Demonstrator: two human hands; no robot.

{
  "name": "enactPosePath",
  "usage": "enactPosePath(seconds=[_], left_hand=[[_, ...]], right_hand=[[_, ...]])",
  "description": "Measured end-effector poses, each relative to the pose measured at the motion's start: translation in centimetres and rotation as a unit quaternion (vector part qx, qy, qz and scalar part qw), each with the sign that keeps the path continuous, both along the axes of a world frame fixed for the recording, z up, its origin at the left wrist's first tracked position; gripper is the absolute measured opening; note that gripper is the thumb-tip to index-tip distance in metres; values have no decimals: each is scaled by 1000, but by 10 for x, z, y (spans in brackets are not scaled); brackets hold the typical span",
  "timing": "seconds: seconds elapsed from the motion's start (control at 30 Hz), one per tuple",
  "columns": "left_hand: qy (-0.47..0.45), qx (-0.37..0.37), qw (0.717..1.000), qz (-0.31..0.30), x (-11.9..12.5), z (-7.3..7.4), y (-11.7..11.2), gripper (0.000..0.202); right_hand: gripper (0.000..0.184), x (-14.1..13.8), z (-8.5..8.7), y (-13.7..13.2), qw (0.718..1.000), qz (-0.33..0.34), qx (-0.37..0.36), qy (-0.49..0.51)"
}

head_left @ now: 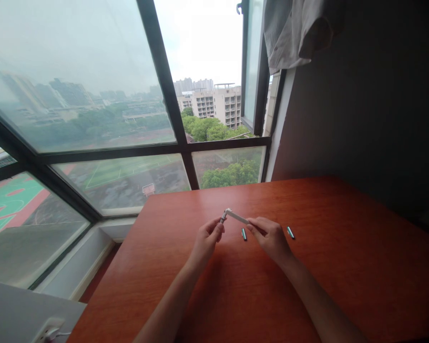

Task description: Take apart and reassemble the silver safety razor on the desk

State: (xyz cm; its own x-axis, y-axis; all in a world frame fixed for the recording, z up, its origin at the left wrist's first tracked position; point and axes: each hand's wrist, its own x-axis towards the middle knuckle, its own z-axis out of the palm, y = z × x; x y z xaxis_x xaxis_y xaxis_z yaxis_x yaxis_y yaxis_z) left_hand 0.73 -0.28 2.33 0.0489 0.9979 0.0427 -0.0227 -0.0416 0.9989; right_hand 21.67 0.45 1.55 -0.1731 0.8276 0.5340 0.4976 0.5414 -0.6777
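Observation:
Both my hands are raised a little over a reddish-brown wooden table [343, 267]. My right hand [271, 238] pinches a slim white stick-like device [238, 217] by its near end. My left hand [208, 238] pinches a small dark piece [223, 217] that meets the device's far tip. Two small teal-and-silver cylinders, like batteries, lie on the table: one [243, 234] between my hands and one [290, 232] just right of my right hand.
A large window with dark frames [180, 124] fills the left and back, with one pane open. A pale garment [293, 33] hangs at the top right. A dark wall [372, 105] is on the right. A white socket [48, 329] sits at the bottom left.

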Motion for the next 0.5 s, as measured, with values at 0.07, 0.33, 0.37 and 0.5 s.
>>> enactPosePath(seconds=[0.07,0.33,0.37,0.5], left_hand=[[0,1,1000,-3,-1,0,1,46],[-23,4,1000,-10,-3,-2,3,49],[-23,3,1000,-9,-3,-2,2,49],[-4,8,1000,3,-4,1,2,47]], right_hand=[[20,0,0,0,1000,0,0,2],[19,2,4,0,1000,-11,6,14],[19,2,4,0,1000,-12,6,12],[20,3,5,0,1000,-15,5,11]])
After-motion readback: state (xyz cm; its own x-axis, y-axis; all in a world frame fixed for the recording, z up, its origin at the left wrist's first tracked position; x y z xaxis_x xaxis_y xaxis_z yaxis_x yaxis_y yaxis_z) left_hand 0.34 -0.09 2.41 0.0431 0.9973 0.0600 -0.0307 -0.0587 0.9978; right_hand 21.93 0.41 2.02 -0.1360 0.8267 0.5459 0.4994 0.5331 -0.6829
